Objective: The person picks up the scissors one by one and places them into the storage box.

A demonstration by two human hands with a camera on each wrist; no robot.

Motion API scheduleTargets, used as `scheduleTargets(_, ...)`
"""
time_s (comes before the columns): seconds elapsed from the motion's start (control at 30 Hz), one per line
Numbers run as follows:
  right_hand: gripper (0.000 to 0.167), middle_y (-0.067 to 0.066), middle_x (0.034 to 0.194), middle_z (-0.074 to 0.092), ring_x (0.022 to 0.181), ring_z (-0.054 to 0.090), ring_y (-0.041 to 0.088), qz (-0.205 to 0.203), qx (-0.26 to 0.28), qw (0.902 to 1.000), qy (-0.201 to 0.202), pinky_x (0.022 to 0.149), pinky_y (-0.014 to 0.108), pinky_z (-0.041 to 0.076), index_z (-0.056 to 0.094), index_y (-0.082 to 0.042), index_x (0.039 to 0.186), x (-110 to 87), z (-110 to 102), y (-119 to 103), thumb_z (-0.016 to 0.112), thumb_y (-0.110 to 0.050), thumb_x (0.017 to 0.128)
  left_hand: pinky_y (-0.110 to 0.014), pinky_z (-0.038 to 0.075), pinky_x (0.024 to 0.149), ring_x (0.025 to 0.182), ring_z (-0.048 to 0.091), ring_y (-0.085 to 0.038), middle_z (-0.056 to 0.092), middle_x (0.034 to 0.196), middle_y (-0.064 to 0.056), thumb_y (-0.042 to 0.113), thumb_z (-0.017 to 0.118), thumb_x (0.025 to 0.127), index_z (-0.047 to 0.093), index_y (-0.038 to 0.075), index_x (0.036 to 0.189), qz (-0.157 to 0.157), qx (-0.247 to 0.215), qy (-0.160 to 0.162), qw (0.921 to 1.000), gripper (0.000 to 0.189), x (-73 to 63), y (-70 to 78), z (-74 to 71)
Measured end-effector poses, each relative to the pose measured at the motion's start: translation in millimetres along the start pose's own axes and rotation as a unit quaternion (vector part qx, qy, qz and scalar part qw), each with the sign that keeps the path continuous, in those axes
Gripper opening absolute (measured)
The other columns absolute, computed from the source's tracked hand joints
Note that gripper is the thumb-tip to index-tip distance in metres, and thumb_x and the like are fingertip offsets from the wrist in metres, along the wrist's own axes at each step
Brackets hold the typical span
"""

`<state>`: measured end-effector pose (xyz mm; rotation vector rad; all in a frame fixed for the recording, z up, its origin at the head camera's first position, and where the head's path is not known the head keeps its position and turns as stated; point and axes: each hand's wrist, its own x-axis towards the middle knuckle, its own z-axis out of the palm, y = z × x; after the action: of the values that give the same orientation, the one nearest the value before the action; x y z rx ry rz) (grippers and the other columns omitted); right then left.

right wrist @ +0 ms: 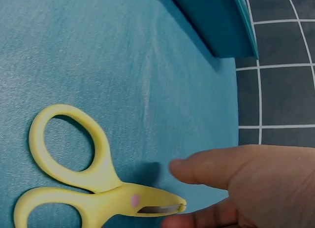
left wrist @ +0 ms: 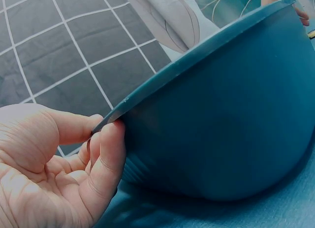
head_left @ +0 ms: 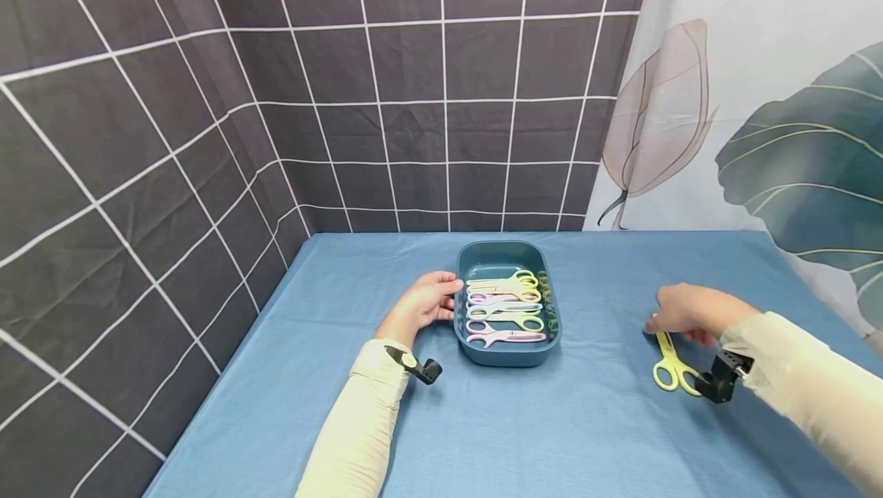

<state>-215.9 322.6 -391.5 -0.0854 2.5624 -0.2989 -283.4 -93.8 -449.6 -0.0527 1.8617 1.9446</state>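
On the left, my left hand [head_left: 426, 300] pinches the rim of a dark teal plastic basket [head_left: 507, 358] between thumb and fingers, as the left wrist view shows up close. Several pairs of pastel scissors [head_left: 507, 305], in yellow, green, pink and blue, lie crosswise in the basket. To the right, a yellow pair of scissors [right wrist: 112, 197] rests on the cloth with its handle loops spread. My right hand [head_left: 693, 309] is at its blade end. In the right wrist view the thumb is apart from the blades, and the fingers are beside the tip.
A blue cloth [head_left: 441, 437] covers the table. Behind it and along its left side hangs a dark grey curtain with a white grid [head_left: 414, 130]. A white sheet with printed leaves [head_left: 662, 115] hangs at the back right.
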Motion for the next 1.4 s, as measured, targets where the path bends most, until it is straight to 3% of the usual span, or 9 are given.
scheduleTargets(0.13, 0.027, 0.002, 0.058, 0.05, 0.046, 0.048, 0.013, 0.019, 0.033, 0.9989, -0.027, 0.043, 0.024, 0.047, 0.056, -0.005, 0.085, -4.4, 6, 0, 0.066, -0.026, 0.096, -0.022, 0.052, 0.045, 0.057, 0.051, -0.01, 0.056, 0.077, -0.003, 0.01, 0.058, 0.103, 0.051, 0.003, 0.119, 0.002, 0.0, -0.002, 1.0, 0.019, 0.4, 0.0, 0.3)
scheduleTargets(0.53, 0.019, 0.005, 0.06, 0.056, 0.049, 0.055, 0.014, 0.03, 0.059, 0.9976, -0.022, 0.049, 0.027, 0.054, 0.062, -0.003, 0.077, -4.3, 11, -1, 0.066, -0.013, 0.092, -0.022, 0.052, 0.046, 0.059, 0.051, -0.01, 0.056, 0.078, -0.003, 0.011, 0.059, 0.102, 0.051, 0.003, 0.123, 0.001, 0.004, -0.001, 1.0, 0.024, -1.1, 0.7, -0.2)
scheduleTargets(0.77, 0.017, 0.007, 0.063, 0.057, 0.053, 0.055, 0.014, 0.031, 0.092, 0.9951, -0.022, 0.052, 0.028, 0.056, 0.053, 0.001, 0.088, -1.6, 10, -1, 0.066, -0.009, 0.091, -0.022, 0.053, 0.047, 0.059, 0.052, -0.01, 0.056, 0.078, -0.004, 0.011, 0.059, 0.102, 0.051, 0.002, 0.124, -0.001, 0.005, -0.001, 1.0, 0.026, -2.3, 2.0, 0.7)
scheduleTargets(1.07, 0.017, 0.013, 0.07, 0.06, 0.06, 0.063, 0.02, 0.014, 0.08, 0.9964, -0.024, 0.058, 0.035, 0.062, 0.053, 0.002, 0.089, 0.9, 7, -1, 0.066, -0.009, 0.091, -0.022, 0.053, 0.046, 0.059, 0.052, -0.01, 0.056, 0.079, -0.004, 0.011, 0.06, 0.102, 0.051, 0.002, 0.122, -0.002, 0.006, -0.003, 1.0, 0.024, -2.1, 1.8, 0.3)
scheduleTargets(1.27, 0.019, 0.005, 0.06, 0.056, 0.052, 0.055, 0.013, -0.01, 0.06, 0.9981, -0.013, 0.05, 0.028, 0.055, 0.059, -0.004, 0.074, 2.2, 7, -1, 0.066, -0.009, 0.09, -0.022, 0.053, 0.047, 0.059, 0.052, -0.01, 0.056, 0.081, -0.005, 0.011, 0.06, 0.102, 0.051, 0.002, 0.122, 0.001, 0.007, -0.006, 1.0, 0.023, -1.5, 1.2, -1.0)
scheduleTargets(1.4, 0.019, 0.005, 0.063, 0.057, 0.054, 0.055, 0.015, -0.013, 0.05, 0.9987, -0.007, 0.05, 0.028, 0.053, 0.059, -0.004, 0.075, 6.8, 3, -3, 0.067, -0.011, 0.091, -0.022, 0.053, 0.047, 0.059, 0.052, -0.01, 0.056, 0.08, -0.004, 0.011, 0.06, 0.102, 0.051, 0.002, 0.122, -0.001, 0.007, -0.008, 0.9999, 0.024, -2.2, 1.2, -1.2)
